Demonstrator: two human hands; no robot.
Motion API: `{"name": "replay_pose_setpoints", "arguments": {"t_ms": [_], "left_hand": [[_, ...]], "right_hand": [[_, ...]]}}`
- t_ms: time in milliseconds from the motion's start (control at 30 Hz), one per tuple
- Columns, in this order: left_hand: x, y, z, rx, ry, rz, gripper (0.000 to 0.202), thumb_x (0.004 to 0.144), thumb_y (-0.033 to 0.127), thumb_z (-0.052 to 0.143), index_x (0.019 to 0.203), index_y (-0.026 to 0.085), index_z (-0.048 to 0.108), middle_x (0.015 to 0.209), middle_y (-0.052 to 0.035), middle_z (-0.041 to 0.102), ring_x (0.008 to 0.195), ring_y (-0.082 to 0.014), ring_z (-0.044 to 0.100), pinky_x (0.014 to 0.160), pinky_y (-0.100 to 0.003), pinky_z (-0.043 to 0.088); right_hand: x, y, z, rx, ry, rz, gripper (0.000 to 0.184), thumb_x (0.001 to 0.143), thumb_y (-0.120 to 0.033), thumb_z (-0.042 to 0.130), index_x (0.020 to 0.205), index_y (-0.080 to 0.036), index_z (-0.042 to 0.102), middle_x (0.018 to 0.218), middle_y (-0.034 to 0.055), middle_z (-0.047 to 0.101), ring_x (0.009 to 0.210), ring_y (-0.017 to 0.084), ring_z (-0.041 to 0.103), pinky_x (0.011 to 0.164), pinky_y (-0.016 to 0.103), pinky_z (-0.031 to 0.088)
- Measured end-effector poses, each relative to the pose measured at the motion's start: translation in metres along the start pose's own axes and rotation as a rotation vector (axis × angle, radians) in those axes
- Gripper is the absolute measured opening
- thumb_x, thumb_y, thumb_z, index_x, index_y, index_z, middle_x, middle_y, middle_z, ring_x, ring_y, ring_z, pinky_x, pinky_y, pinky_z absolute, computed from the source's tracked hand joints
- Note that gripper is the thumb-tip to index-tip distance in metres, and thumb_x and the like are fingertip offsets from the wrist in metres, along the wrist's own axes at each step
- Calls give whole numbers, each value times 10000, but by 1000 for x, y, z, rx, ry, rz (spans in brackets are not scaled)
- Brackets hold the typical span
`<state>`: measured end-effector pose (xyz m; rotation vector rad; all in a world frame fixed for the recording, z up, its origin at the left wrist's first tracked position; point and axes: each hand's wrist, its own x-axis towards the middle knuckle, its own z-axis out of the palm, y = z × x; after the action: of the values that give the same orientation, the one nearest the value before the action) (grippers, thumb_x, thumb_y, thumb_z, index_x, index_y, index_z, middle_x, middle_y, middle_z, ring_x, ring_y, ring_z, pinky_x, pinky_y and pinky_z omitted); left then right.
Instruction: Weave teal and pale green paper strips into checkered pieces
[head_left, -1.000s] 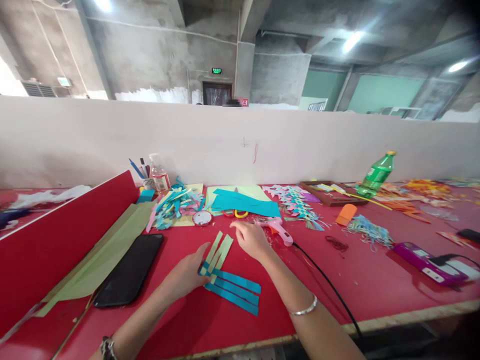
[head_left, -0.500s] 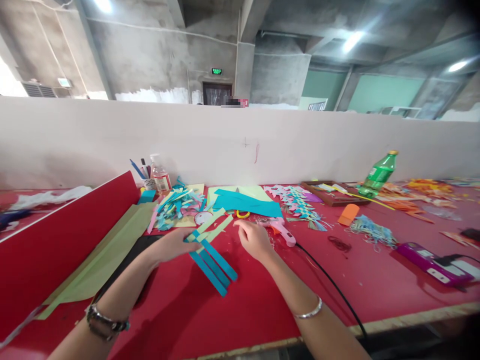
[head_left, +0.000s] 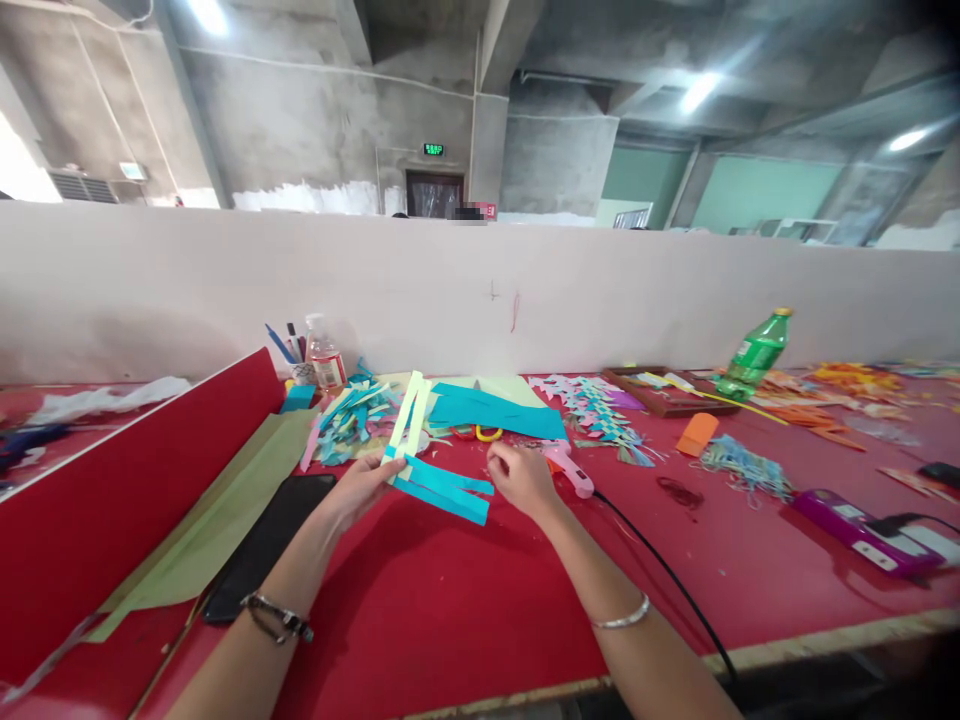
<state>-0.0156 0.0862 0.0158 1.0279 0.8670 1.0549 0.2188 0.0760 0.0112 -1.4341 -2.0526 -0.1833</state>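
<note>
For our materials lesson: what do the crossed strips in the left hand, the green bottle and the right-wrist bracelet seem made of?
Crossed strips: probably matte paper, being thin and flat with straight cut edges.
Green bottle: likely glossy, see-through plastic, though glass is possible.
Bracelet: apparently polished metal, judging by its bright silvery shine.

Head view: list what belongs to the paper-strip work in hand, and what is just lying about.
Belongs, or likely does:
crossed paper strips, held in the left hand
wide blue paper, similar colour
pink glue gun, perhaps, beside the right hand

Probably just lying about:
black phone
green bottle
clear bottle
</note>
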Motion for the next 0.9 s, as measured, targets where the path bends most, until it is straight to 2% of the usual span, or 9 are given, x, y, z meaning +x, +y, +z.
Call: {"name": "replay_pose_setpoints", "arguments": {"t_ms": [100,200,267,367,433,500,667,767,900], "left_hand": [[0,-4,-1,-35,9,-12,242,520,265,708,661,113,585,566,12,605,522,-77,540,553,-180,442],[-2,-8,-2,-21,9,-13,269,539,293,694,698,118,567,580,17,594,515,-70,535,520,-169,433],[-4,-10,-1,13,-3,-13,250,577,316,666,669,118,544,514,42,544,423,-32,471,414,-129,370],[-7,-13,3,59,-44,-15,250,623,333,626,612,117,501,428,77,445,305,16,304,297,-113,198],[-9,-13,6,73,-67,-6,262,631,343,616,606,120,481,427,83,425,295,23,257,292,-120,150],[-11,-12,8,73,-71,14,276,627,354,615,596,126,462,422,89,404,298,22,246,300,-125,147],[-12,-9,8,33,-54,57,297,615,361,619,567,138,429,407,94,367,312,12,259,323,-132,187],[-12,-10,8,17,-45,61,290,617,354,620,578,141,428,404,98,365,318,8,276,333,-127,212],[-11,-10,9,-2,-23,47,296,588,355,642,591,140,438,410,96,384,326,1,299,331,-129,223]], "right_hand": [[3,14,-12,-104,43,104,239,762,-215,346,704,-181,576,538,10,576,507,116,496,488,212,233],[3,32,-31,-215,42,299,269,779,-240,323,748,-180,583,587,28,590,558,129,516,487,218,234],[-1,46,-44,-261,-36,485,263,775,-261,335,773,-182,586,666,45,608,607,139,535,489,217,249],[-13,65,-56,-310,-262,665,313,757,-393,378,809,-167,589,751,88,614,712,188,555,520,229,303],[-22,73,-54,-368,-366,684,346,723,-419,439,861,-135,581,864,136,594,827,237,540,564,253,340],[-29,77,-47,-370,-425,646,341,719,-386,467,911,-122,565,943,151,566,868,243,532,601,265,360],[-36,73,-33,-346,-432,582,247,789,-279,394,904,-139,562,920,104,571,824,187,557,623,237,365],[-40,75,-44,-361,-419,589,262,808,-282,362,921,-144,553,916,106,566,827,191,558,626,241,367],[-49,87,-73,-437,-377,613,292,823,-270,313,955,-133,535,953,129,545,804,195,561,623,260,376]]}}
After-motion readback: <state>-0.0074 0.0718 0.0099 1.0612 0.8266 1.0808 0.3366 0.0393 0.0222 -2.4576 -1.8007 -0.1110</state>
